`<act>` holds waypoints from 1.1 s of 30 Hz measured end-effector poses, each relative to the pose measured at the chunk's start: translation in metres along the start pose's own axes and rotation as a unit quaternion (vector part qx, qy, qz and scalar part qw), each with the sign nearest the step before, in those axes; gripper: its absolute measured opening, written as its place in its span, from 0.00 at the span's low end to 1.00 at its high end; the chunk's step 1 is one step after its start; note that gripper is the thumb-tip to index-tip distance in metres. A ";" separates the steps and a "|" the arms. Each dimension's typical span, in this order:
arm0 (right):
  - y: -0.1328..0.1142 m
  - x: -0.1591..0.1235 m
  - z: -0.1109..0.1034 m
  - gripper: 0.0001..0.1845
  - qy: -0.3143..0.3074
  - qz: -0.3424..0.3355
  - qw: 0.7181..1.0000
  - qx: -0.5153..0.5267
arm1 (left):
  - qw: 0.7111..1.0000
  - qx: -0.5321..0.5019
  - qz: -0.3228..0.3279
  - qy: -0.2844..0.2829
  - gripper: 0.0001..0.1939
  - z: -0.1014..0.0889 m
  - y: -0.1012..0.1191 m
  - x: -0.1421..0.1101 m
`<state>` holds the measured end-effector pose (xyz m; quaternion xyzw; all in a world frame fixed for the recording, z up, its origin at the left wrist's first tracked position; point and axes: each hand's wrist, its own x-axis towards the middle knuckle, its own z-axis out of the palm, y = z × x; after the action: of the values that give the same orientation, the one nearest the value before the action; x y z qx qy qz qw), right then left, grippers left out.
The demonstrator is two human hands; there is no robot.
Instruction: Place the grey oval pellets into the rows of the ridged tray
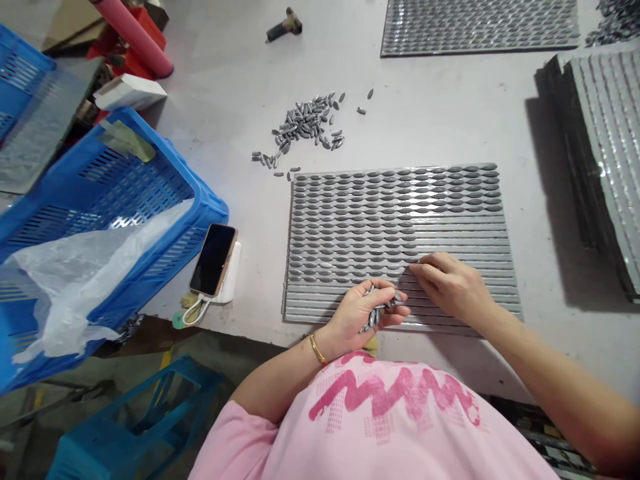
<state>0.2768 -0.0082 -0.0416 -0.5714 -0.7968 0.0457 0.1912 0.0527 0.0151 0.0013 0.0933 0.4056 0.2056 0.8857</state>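
Note:
A grooved grey board (463, 267) lies flat on the table in front of me. Small spindle-shaped grey pieces (350, 230) fill its upper rows and the left part of its middle rows, end to end. My left hand (350, 310) is curled, palm up, around a handful of the same grey pieces (373, 317) above the board's front edge. At the end of a partly filled row, my right hand (453, 283) pinches a piece against the board, mostly hidden by the fingertips. Beyond the board is a loose pile of pieces (305, 120).
A blue plastic crate (200, 193) with a clear bag stands left, near a phone (214, 260) on a white power bank. Another filled board (480, 27) lies at the back, and stacked boards (607, 167) stand right. A blue stool (135, 420) is below.

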 end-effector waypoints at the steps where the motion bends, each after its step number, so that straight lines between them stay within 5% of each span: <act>1: -0.001 0.000 -0.002 0.10 0.001 0.005 1.000 0.019 | 1.000 0.000 0.003 0.003 0.16 0.000 0.000 0.000; 8: -0.050 -0.002 -0.030 0.09 0.009 0.100 0.952 0.291 | 0.999 -0.010 0.038 0.022 0.19 0.002 -0.007 0.004; 12: -0.068 -0.008 -0.031 0.06 0.011 0.142 0.928 0.345 | 0.999 0.009 0.035 0.015 0.18 0.005 -0.008 0.005; 15: -0.054 -0.016 -0.023 0.08 0.039 0.135 0.943 0.300 | 1.000 0.005 0.021 0.011 0.16 0.006 -0.005 0.002; 21: -0.008 -0.018 -0.005 0.12 0.047 0.003 0.994 0.097 | 1.000 -0.025 0.010 0.013 0.13 0.005 -0.001 -0.001; 28: 0.000 -0.013 -0.006 0.17 -0.017 -0.085 0.996 0.007 | 1.000 -0.003 0.008 0.018 0.11 0.002 -0.004 0.001; 33: -0.001 -0.012 -0.008 0.15 -0.041 -0.077 0.996 -0.025 | 1.000 -0.024 -0.008 0.004 0.08 0.004 -0.004 0.000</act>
<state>0.2815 -0.0206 -0.0369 -0.5102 -0.8468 0.0342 0.1466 0.0571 0.0121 0.0026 0.0681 0.4048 0.2086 0.8877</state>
